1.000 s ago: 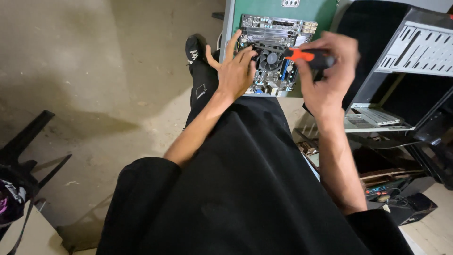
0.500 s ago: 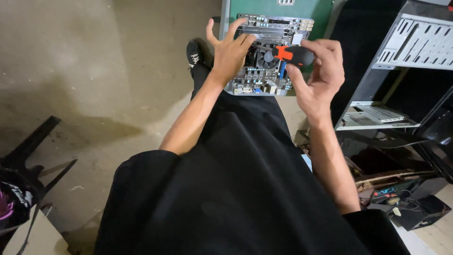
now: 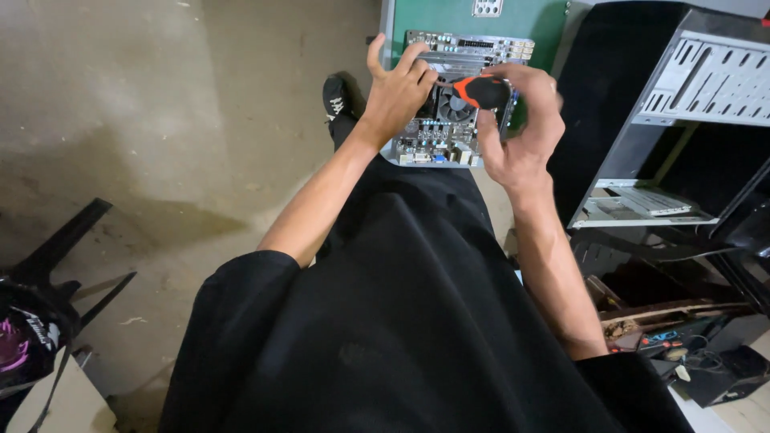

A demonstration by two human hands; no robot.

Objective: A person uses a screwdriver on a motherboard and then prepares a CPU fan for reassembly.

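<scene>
Motherboard (image 3: pixel 449 136) under both hands, apparently touching.

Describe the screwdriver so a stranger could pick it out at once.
Find the green mat at top centre, with a circuit board on it. Over the board's fan, the right hand grips the screwdriver: its orange-and-black handle is the only bright orange thing there.

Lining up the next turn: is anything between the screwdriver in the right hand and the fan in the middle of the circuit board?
Nothing visible. The right hand holds the orange-and-black screwdriver right over the fan on the circuit board. The left hand rests at the fan's left side, not under the tool. The tip itself is hidden.
</scene>
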